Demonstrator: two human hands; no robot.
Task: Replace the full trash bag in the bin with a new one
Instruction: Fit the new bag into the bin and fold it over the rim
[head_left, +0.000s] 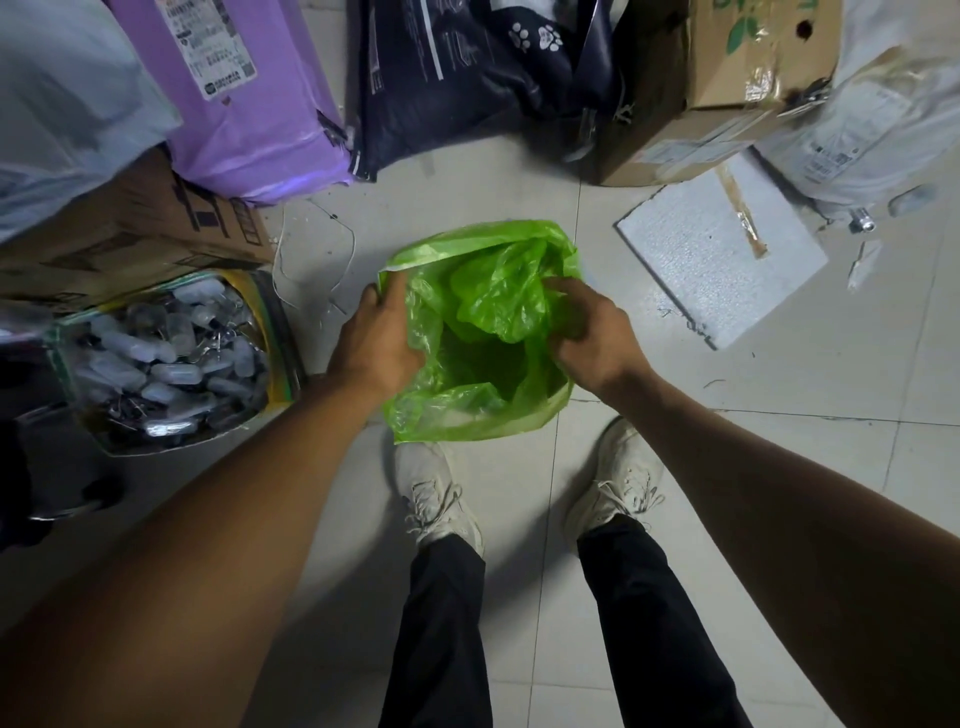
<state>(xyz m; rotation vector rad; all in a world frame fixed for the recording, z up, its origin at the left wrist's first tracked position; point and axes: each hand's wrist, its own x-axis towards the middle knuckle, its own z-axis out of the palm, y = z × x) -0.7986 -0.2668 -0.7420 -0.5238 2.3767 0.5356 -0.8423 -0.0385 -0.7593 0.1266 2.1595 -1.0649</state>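
Left hand (378, 343): fingers curled over the left edge of the green trash bag (483, 332), pinching the film against the rim; thumb points toward the far side, wrist bent down, forearm running in from the near left.

Right hand (589, 338): fingers closed in a loose fist on a bunch of the bag's film at the right side of the opening, knuckles up; forearm runs in from the near right.

Green trash bag: thin, translucent, stretched open over a bin that it hides entirely; a loose fold sags across the far half of the mouth, and the dark hollow shows below it. It stands on the tiled floor (779, 467) centre of view, just beyond the white sneakers (441, 493).

Surroundings: clear bag of small packets (171, 358) to the left; purple parcel (249, 93) and dark paw-print sack (483, 73) far; cardboard box (727, 88) far right; white foam slab (722, 254) right, apart from the bag.
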